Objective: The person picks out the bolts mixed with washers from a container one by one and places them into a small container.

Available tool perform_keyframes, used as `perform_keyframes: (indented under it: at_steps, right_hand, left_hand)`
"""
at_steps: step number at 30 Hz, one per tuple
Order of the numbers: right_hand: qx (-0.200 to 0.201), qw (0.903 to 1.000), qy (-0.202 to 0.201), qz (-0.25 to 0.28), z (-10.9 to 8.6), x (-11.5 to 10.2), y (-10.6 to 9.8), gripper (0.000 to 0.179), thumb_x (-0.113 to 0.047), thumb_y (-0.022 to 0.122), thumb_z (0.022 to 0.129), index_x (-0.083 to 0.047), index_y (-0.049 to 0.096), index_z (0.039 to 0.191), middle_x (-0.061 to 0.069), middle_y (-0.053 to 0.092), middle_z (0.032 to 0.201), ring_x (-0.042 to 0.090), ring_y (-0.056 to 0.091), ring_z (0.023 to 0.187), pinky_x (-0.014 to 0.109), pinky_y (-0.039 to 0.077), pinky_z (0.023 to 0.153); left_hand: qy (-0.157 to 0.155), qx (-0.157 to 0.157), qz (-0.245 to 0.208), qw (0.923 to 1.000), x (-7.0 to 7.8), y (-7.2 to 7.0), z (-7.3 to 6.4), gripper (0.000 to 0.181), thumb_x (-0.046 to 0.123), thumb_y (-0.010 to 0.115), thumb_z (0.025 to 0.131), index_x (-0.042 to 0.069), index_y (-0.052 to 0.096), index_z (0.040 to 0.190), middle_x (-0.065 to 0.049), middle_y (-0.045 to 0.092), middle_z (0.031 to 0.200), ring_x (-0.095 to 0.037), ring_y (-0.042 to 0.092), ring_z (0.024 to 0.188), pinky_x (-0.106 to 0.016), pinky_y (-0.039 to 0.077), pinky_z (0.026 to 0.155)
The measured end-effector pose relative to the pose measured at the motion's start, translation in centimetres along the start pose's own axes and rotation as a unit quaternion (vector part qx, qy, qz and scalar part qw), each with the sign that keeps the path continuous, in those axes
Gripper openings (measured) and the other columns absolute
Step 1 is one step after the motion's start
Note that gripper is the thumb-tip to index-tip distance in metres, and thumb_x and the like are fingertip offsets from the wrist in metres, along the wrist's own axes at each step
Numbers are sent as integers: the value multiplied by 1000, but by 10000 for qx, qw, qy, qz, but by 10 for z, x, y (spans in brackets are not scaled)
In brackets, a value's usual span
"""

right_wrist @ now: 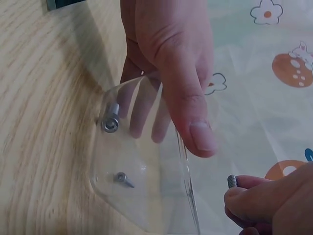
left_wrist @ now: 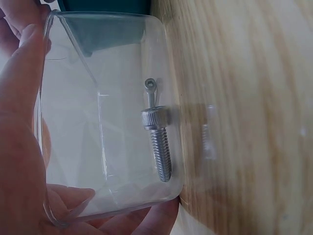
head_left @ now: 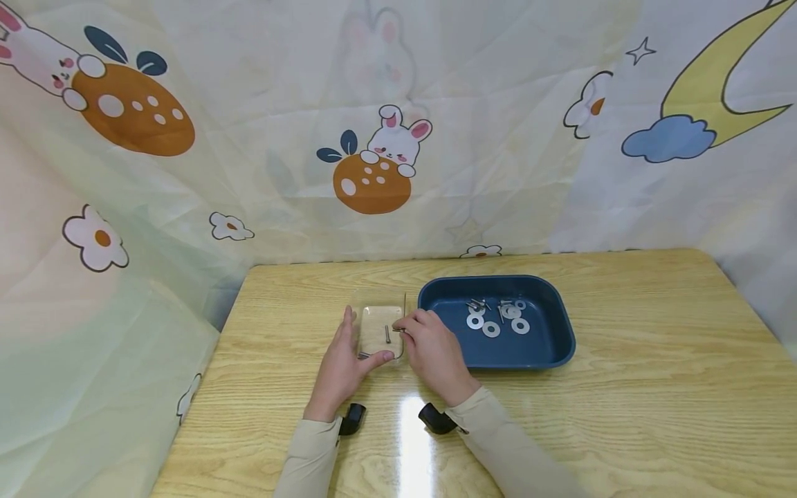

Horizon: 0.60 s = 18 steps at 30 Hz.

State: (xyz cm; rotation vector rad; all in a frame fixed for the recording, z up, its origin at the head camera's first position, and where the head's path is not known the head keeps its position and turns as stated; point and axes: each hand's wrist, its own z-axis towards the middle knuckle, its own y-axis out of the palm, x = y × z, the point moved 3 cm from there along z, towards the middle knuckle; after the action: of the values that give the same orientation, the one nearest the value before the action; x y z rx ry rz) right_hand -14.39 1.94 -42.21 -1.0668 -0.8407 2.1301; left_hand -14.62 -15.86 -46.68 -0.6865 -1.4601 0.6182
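Note:
My left hand (head_left: 341,368) grips a clear plastic container (left_wrist: 124,63) at its left side, thumb over the near rim and fingers along the outer wall. Inside lie a thick socket-head bolt (left_wrist: 159,142) with a knurled head and a smaller screw (right_wrist: 122,177). Over the container's right rim, my right hand (head_left: 438,354) pinches another bolt (right_wrist: 232,181) between thumb and forefinger. Only its threaded end shows in the right wrist view; the fingers hide the remainder.
Right of the container stands a blue tray (head_left: 563,339), holding several flat washers (head_left: 491,330) and a cluster of small screws (head_left: 478,304). Everything rests on a wood-grain table (head_left: 654,387). Behind it hangs a patterned cloth (head_left: 498,138).

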Motion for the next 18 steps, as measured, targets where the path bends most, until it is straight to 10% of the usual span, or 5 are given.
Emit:
perform_keyframes:
  at_steps: [18]
  right_hand:
    - [-215,9996,-137,-122,-3,-4,12,15,-9,71,81,-19,72,92,-7,60,89,11,53,84,25,49,61]
  left_hand:
    - [30,-56,11,10000,2,0,0,123,73,63,63,19,-6,149,-12,27,149,-33,28,134,-50,28,105]
